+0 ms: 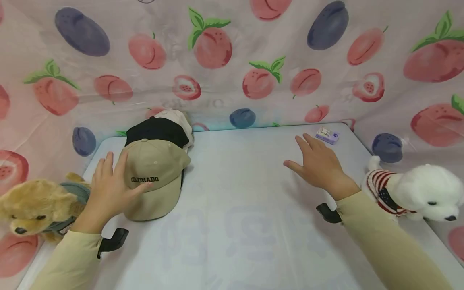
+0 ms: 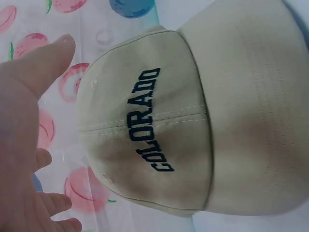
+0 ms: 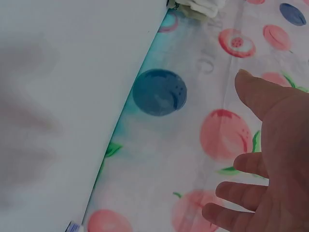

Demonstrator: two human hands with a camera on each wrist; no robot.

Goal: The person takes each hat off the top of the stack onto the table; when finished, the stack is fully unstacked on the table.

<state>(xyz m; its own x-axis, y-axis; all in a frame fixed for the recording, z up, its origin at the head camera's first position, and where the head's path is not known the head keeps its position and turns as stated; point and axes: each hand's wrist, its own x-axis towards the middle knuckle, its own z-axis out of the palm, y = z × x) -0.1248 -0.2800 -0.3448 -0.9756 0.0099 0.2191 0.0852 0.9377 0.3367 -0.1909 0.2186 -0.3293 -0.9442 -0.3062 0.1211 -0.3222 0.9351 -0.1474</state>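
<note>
A stack of caps lies at the left of the white table: a tan cap [image 1: 156, 161] marked COLORADO in front, a black cap [image 1: 159, 131] behind it, and a pale cap [image 1: 177, 119] at the back. My left hand [image 1: 112, 193] hovers at the tan cap's left side with fingers spread, holding nothing. In the left wrist view the tan cap [image 2: 149, 121] fills most of the picture, with the thumb apart from it. Over the table's right side, my right hand [image 1: 320, 167] is held with straight fingers and nothing in it. A small purple box [image 1: 327, 135] lies just beyond its fingertips.
A brown plush dog [image 1: 40, 205] in a grey-blue outfit sits at the left edge. At the right edge is a white plush dog [image 1: 424, 189] in a striped shirt. Fruit-printed curtain [image 1: 217, 88] surrounds the white table [image 1: 232, 181] at the back and sides.
</note>
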